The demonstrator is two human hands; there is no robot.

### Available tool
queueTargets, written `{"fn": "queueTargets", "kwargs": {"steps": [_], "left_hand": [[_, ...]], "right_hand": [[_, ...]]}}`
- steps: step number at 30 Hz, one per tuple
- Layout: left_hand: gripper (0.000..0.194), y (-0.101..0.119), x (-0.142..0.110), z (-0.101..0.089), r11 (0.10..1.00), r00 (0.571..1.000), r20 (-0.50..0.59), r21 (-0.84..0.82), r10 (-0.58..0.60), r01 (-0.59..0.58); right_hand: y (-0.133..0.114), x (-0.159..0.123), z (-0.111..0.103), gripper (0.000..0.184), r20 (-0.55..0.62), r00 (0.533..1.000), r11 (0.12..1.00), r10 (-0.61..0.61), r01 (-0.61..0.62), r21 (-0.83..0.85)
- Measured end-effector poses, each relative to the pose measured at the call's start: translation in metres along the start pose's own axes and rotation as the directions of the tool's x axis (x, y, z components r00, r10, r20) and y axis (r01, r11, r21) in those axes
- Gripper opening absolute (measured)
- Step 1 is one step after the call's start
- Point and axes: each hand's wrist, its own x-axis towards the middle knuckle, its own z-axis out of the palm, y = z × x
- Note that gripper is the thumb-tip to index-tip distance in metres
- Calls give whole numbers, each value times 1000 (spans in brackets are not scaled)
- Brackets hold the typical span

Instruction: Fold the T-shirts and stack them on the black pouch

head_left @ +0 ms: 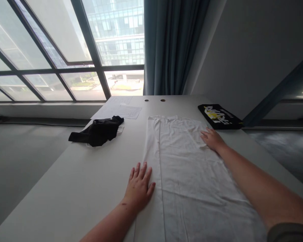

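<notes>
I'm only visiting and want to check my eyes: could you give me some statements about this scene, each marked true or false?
1. The left hand lies at the left edge of the white T-shirt. True.
2. The black cloth lies to the right of the white T-shirt. False: it lies to the left.
3. The right hand is holding the black cloth. False: it touches the right side of the white T-shirt.
4. The black item with white and yellow lettering lies beyond the right hand. True.
5. The curtain is red. False: it is grey-blue.
</notes>
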Motion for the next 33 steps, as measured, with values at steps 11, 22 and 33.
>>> {"fn": "queueTargets", "kwargs": {"steps": [11, 22, 33], "left_hand": [[67, 28, 101, 3, 984, 983, -112, 124, 143, -129], [79, 11, 205, 20, 993, 992, -90, 67, -92, 98], [76, -25, 218, 4, 988, 993, -64, 113, -100, 107]], "right_hand": [[32, -45, 0, 62, 108, 993, 997, 49, -55, 52], [15, -45, -10, 64, 213, 974, 993, 77, -94, 67], [-13, -19, -9, 64, 247, 969, 990, 30, -62, 123]]}}
